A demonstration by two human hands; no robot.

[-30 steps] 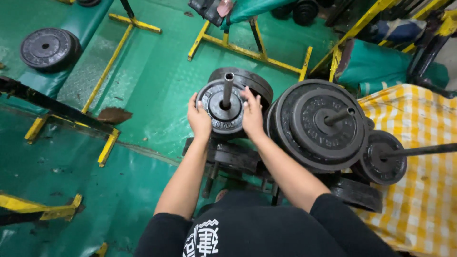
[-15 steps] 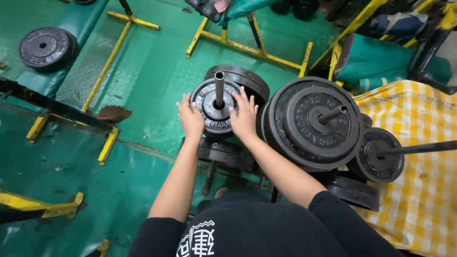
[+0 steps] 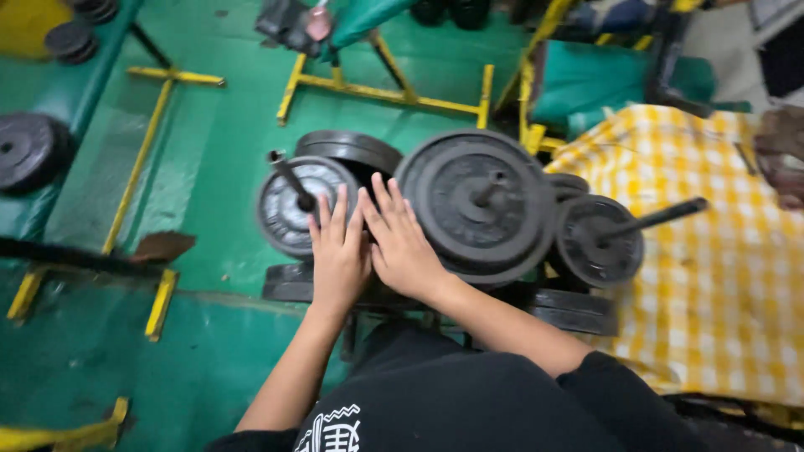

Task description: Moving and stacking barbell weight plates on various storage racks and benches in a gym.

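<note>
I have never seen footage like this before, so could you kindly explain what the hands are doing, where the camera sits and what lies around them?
The camera is worn on the person's head and looks down, so the two bare arms are the person's own. The left hand lies flat against a small grey weight plate that sits on a peg of a weight rack. The right hand rests beside it, close to a bigger stack of dark plates. Neither hand grips anything. Below is a green floor with yellow frames; a yellow checked cloth lies to the right.
</note>
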